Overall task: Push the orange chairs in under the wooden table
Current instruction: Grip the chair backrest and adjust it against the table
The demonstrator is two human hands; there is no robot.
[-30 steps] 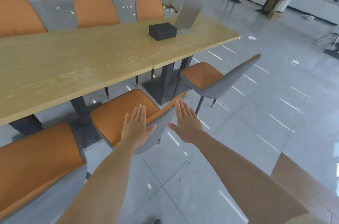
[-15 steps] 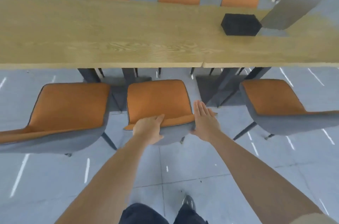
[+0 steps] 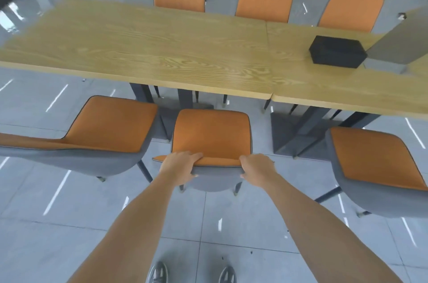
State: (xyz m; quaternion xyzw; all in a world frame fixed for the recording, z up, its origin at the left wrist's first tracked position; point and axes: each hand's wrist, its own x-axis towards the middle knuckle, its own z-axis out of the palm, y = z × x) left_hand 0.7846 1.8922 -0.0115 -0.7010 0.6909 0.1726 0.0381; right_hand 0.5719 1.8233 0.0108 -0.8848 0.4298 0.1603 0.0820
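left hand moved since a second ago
Yes. The left hand has gone forward from open in the air onto the middle chair backrest, curled over its top edge.

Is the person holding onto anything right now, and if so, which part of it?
Yes. Both hands grip the top edge of the middle orange chair's backrest: the left hand near its left corner, the right hand near its right corner.

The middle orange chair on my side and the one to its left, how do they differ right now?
The left hand and right hand grip the middle chair by its backrest top; nothing touches the left chair. The middle chair faces the wooden table squarely, while the left chair is turned at an angle. Both have orange seats, grey shells, and sit clear of the table edge, not yet pushed under.
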